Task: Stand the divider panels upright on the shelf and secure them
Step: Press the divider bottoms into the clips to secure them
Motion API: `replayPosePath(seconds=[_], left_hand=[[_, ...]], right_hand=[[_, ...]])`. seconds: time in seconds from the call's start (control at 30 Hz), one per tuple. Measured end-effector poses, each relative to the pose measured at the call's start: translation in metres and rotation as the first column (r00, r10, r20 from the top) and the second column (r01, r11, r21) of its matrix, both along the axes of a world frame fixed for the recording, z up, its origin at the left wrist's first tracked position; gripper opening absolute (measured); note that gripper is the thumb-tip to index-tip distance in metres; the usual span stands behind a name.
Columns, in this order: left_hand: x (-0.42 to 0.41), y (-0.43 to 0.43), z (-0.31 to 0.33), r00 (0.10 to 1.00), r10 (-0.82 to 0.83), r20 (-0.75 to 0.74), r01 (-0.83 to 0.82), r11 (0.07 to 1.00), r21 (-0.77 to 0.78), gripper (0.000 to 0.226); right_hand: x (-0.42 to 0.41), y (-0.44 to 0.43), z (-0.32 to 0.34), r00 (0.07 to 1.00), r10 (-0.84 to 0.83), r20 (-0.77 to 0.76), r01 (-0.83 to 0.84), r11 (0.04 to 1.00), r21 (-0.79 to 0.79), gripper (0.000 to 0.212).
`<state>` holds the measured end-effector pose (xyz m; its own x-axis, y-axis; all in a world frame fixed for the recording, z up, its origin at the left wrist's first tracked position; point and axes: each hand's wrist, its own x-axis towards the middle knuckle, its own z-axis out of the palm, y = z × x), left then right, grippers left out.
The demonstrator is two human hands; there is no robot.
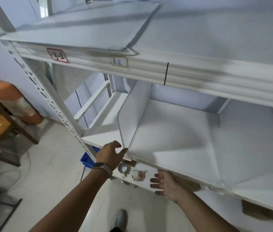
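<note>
A white divider panel stands upright on the white middle shelf, its front lower corner at the shelf's front edge. My left hand is at that corner, fingers spread and curved beside the panel's bottom edge, holding nothing. My right hand hovers palm up under the shelf's front lip, fingers apart and empty. A second upright panel stands further right on the same shelf. A flat white panel lies on the top shelf.
Tape rolls and a tape dispenser lie on the lower shelf below my hands. A blue bin sits on the floor by the perforated upright post. An orange cylinder and wooden furniture stand at left.
</note>
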<state>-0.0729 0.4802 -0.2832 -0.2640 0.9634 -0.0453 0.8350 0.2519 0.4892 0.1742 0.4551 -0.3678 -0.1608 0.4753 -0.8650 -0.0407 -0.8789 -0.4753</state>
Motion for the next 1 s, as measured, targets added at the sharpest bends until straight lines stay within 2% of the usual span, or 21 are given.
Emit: replayPosePath(seconds=[0.13, 0.33, 0.47, 0.57, 0.67, 0.77, 0.83, 1.0], left_hand=[[-0.020, 0.020, -0.011, 0.988, -0.156, 0.016, 0.157, 0.983, -0.099, 0.052], [-0.042, 0.041, -0.032, 0.902, -0.428, 0.060, 0.431, 0.879, -0.206, 0.062], [-0.053, 0.050, -0.054, 0.839, -0.544, 0.021, 0.541, 0.830, -0.134, 0.045], [-0.058, 0.055, -0.063, 0.794, -0.607, -0.019, 0.607, 0.794, 0.012, 0.025], [-0.059, 0.059, -0.067, 0.730, -0.677, -0.093, 0.682, 0.718, 0.139, 0.022], [-0.058, 0.063, -0.074, 0.698, -0.706, -0.122, 0.716, 0.682, 0.151, 0.005], [-0.057, 0.065, -0.079, 0.698, -0.705, -0.127, 0.716, 0.688, 0.115, 0.007], [-0.054, 0.063, -0.093, 0.722, -0.683, -0.110, 0.691, 0.720, 0.063, 0.011]], right_hand=[[-0.048, 0.014, 0.000, 0.999, -0.043, 0.000, 0.043, 0.999, -0.003, 0.040], [-0.120, 0.032, -0.012, 0.983, -0.181, -0.024, 0.181, 0.983, 0.004, 0.056], [-0.153, 0.039, -0.019, 0.952, -0.283, -0.119, 0.287, 0.958, 0.016, 0.061], [-0.168, 0.041, -0.020, 0.893, -0.402, -0.202, 0.411, 0.912, 0.005, 0.042], [-0.180, 0.039, -0.024, 0.832, -0.498, -0.247, 0.518, 0.855, 0.022, 0.036], [-0.187, 0.039, -0.032, 0.749, -0.601, -0.279, 0.627, 0.779, 0.007, 0.039], [-0.187, 0.040, -0.035, 0.715, -0.639, -0.285, 0.667, 0.745, 0.002, 0.041], [-0.185, 0.038, -0.041, 0.728, -0.640, -0.246, 0.668, 0.742, 0.044, 0.048]])
